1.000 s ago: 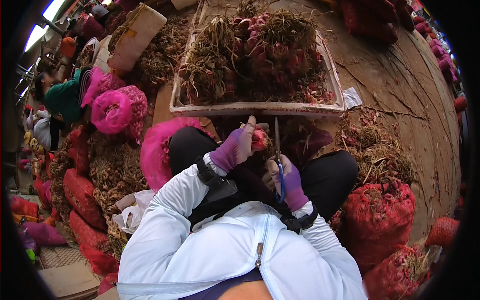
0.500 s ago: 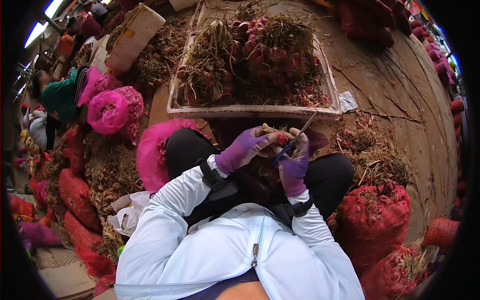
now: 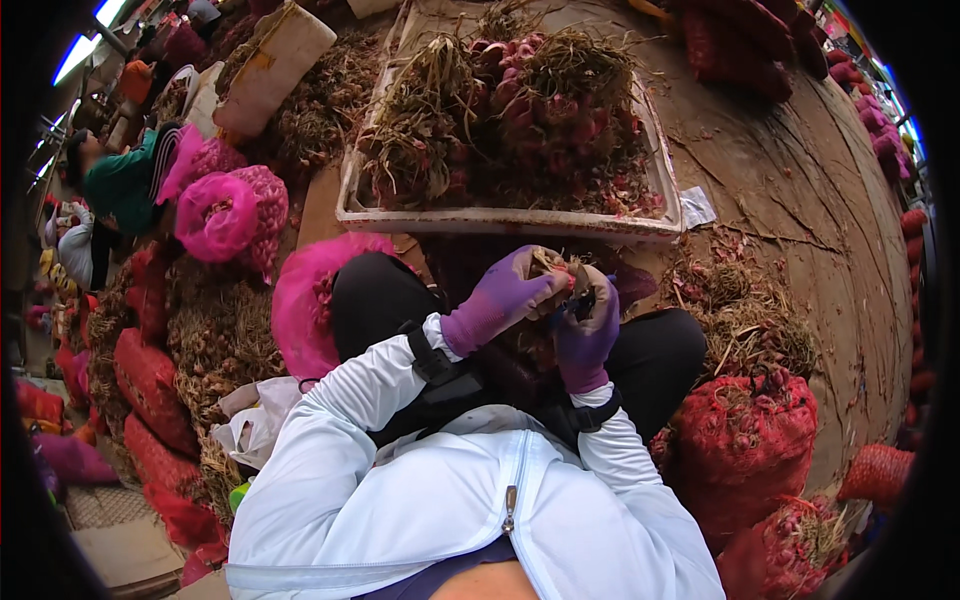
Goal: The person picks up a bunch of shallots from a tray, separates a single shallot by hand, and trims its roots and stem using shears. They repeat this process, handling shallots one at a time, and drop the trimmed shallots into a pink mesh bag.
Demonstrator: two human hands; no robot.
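Note:
My left hand (image 3: 508,300), in a purple and grey glove, pinches a small reddish shallot (image 3: 556,264) with dry tan stalk on it. Close beside it, my right hand (image 3: 588,328), gloved alike, is closed round scissors (image 3: 574,302); only a little of their blue handle shows, and the blades are hidden. Both hands meet above my lap, just in front of a white tray (image 3: 500,222). Piled in that tray are bunches of shallots (image 3: 540,110) with long dried stalks. The fingers hide part of the held shallot.
At my left knee is a pink mesh bag (image 3: 300,310). Red mesh sacks (image 3: 745,440) of shallots stand at my right, below a heap of dry stalks (image 3: 750,320). A white plastic bag (image 3: 258,425) lies at left. A person in green (image 3: 120,195) sits far left beside pink bags.
My right hand has turned, so the scissor blades that pointed up and right no longer show. My left hand has shifted slightly right and up, nearer to the right one.

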